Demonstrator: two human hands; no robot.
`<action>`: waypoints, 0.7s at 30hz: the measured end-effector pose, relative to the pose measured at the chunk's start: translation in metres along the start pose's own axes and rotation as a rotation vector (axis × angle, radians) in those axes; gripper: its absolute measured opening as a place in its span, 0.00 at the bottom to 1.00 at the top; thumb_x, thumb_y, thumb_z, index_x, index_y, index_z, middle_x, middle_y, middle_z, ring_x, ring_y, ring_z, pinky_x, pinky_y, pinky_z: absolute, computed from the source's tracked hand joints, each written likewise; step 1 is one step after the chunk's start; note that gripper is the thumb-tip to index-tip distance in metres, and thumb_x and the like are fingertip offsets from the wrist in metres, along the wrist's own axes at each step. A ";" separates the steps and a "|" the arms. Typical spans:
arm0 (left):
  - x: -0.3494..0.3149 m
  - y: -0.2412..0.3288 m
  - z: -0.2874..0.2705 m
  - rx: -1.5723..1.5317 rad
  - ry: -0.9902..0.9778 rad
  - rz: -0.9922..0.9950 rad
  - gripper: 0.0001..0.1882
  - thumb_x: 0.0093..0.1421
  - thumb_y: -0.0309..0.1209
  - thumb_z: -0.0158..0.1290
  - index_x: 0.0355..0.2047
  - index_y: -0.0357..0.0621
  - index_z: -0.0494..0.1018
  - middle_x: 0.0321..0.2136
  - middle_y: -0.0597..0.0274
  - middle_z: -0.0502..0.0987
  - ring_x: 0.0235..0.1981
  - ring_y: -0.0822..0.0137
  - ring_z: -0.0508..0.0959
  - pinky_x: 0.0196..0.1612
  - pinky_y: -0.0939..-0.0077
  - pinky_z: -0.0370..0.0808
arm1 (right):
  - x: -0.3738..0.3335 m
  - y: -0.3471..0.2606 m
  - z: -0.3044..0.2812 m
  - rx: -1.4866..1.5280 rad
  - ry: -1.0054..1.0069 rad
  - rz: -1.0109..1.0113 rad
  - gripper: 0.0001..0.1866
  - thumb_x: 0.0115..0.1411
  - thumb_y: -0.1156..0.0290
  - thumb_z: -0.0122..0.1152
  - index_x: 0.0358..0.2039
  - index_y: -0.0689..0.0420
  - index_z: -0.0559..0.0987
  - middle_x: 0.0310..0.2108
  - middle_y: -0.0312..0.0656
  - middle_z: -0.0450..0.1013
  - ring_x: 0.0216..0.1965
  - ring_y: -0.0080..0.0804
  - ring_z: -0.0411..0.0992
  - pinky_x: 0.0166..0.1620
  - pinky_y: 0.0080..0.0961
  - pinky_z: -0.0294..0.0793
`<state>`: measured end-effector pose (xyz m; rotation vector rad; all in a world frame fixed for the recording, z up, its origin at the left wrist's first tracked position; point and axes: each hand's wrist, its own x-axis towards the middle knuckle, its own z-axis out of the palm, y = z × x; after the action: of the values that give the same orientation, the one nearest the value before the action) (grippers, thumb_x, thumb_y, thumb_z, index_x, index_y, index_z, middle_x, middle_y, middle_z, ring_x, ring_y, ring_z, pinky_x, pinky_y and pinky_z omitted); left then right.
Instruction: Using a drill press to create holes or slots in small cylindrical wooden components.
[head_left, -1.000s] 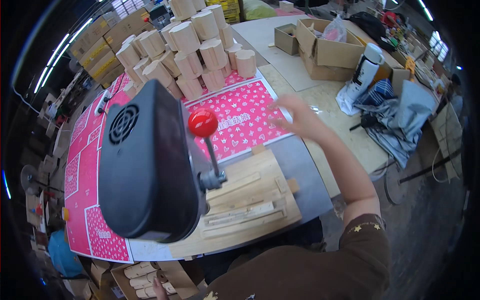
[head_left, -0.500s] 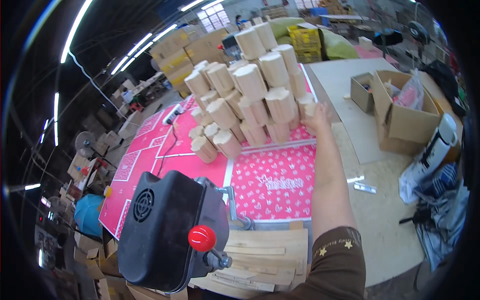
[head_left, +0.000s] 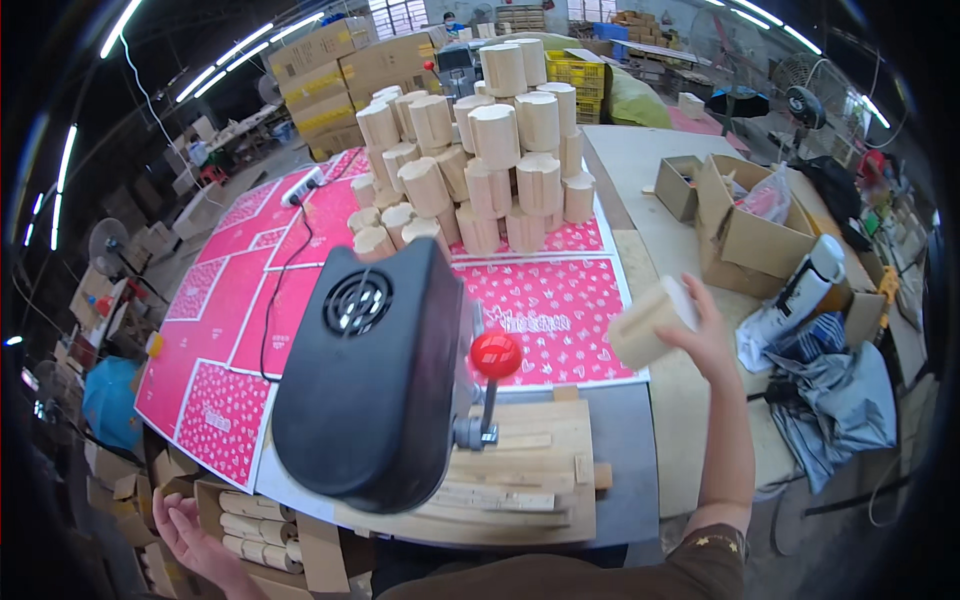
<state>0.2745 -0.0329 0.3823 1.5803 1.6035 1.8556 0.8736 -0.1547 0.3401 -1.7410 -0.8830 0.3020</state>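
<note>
My right hand [head_left: 697, 335] grips a pale wooden block [head_left: 642, 325], rounded and slightly blurred, above the right edge of the pink patterned sheet [head_left: 600, 290]. At the lower left, my left hand [head_left: 190, 535] holds nothing, its fingers loosely apart. Right beside it is an open cardboard box [head_left: 325, 560] with several similar wooden pieces [head_left: 258, 530] lying inside. A machine with a black housing [head_left: 365, 380] and a red ball knob [head_left: 496, 355] on a lever stands between my hands. Beyond it, similar blocks [head_left: 494, 137] are stacked in a tall pile.
Thin wood strips [head_left: 500, 497] lie on a wooden board under the machine. A power strip [head_left: 303, 186] with a black cord rests on the pink covering. At the right are a cardboard box [head_left: 745, 230], a white bottle [head_left: 815, 270] and a grey cloth bag [head_left: 840, 405].
My right hand has come back from the pile's right side toward me, carrying a wooden block. My left hand has come into view at the lower left. The whole view has shifted.
</note>
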 end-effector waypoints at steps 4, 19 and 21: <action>-0.058 0.047 0.041 -0.606 -0.426 0.337 0.19 0.63 0.41 0.41 0.42 0.34 0.62 0.23 0.63 0.66 0.25 0.73 0.65 0.31 0.78 0.62 | -0.128 -0.086 -0.014 0.451 -0.115 -0.270 0.52 0.30 0.69 0.68 0.59 0.60 0.55 0.52 0.45 0.59 0.50 0.37 0.66 0.50 0.31 0.67; -0.080 0.009 0.037 -0.683 -0.826 -0.520 0.31 0.45 0.20 0.61 0.51 0.35 0.64 0.24 0.64 0.76 0.25 0.80 0.74 0.30 0.87 0.71 | -0.236 -0.120 0.139 -0.535 -0.313 -0.637 0.42 0.42 0.63 0.69 0.57 0.56 0.60 0.57 0.55 0.51 0.59 0.51 0.49 0.59 0.42 0.51; -0.062 0.003 0.041 -0.698 -0.694 -0.573 0.28 0.47 0.23 0.60 0.49 0.31 0.65 0.23 0.61 0.76 0.24 0.77 0.75 0.29 0.86 0.71 | -0.230 -0.090 0.138 -0.768 -0.067 -0.511 0.29 0.45 0.67 0.66 0.49 0.55 0.69 0.50 0.52 0.61 0.53 0.51 0.55 0.54 0.41 0.57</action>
<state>0.3336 -0.0557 0.3425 1.0935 0.8276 1.1611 0.5953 -0.2041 0.3204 -2.0976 -1.5883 -0.3717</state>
